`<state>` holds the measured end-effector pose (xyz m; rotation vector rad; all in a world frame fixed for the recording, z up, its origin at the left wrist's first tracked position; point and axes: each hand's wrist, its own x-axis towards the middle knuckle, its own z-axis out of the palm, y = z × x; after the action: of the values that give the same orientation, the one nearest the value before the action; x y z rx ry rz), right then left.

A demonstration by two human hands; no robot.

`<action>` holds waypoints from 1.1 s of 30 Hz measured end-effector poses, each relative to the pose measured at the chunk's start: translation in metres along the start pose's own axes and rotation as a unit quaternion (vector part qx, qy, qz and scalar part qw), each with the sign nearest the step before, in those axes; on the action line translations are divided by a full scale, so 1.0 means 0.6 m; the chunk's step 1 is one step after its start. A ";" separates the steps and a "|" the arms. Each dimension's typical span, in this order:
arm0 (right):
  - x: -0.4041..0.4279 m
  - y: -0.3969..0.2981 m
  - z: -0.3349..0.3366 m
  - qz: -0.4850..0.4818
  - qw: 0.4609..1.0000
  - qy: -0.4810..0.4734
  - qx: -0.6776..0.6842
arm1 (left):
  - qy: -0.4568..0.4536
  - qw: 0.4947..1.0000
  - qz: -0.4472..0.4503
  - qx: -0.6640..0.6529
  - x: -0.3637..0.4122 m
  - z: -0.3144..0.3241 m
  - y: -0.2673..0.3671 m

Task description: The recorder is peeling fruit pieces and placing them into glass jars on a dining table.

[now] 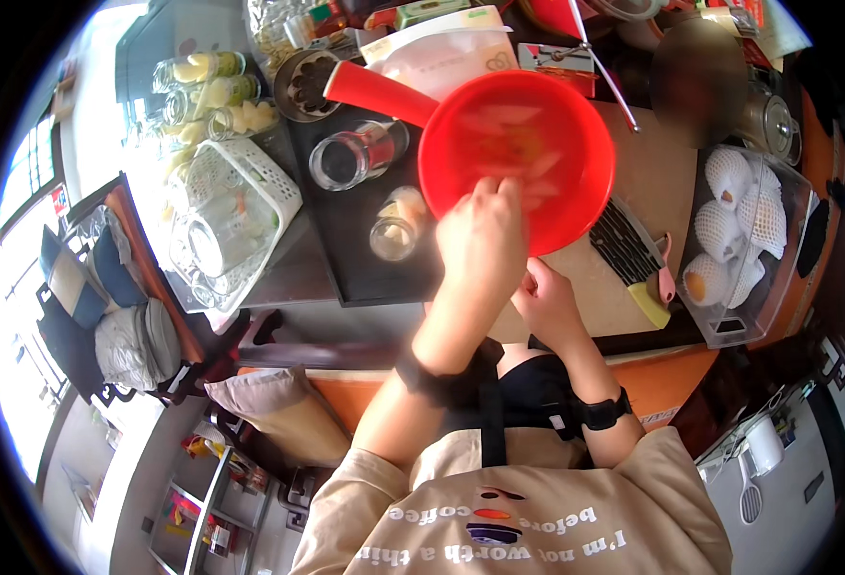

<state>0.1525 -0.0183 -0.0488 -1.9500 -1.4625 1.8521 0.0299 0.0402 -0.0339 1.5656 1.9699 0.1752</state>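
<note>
A red plastic dipper (586, 165) with a long handle sits in front of me over the wooden board. Pale pieces (508, 126), blurred, lie inside it with something yellowish. My left hand (485, 233) reaches over the dipper's near rim, its fingers bunched and pointing in; whatever they pinch is hidden. Just below that rim is my right hand (548, 298), fingers curled, with its grip unclear. To the left, a glass jar of pale fruit pieces (399, 221) lies on the black tray, near a larger glass jar (350, 158).
A cleaver (623, 244) and a pink-handled peeler (665, 273) rest on the wooden board (652, 165). At right, a clear bin (735, 323) holds fruit in white foam nets. A white basket (278, 187) of jars stands left, below several filled jars (224, 93).
</note>
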 end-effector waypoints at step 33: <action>0.010 0.022 -0.035 -0.022 0.998 0.010 0.055 | -0.149 0.976 -0.042 0.155 0.011 -0.012 0.022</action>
<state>0.1756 -0.0107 -0.0557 -1.8670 -1.3539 1.8468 0.0360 0.0518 -0.0244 1.5848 1.8815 -0.3993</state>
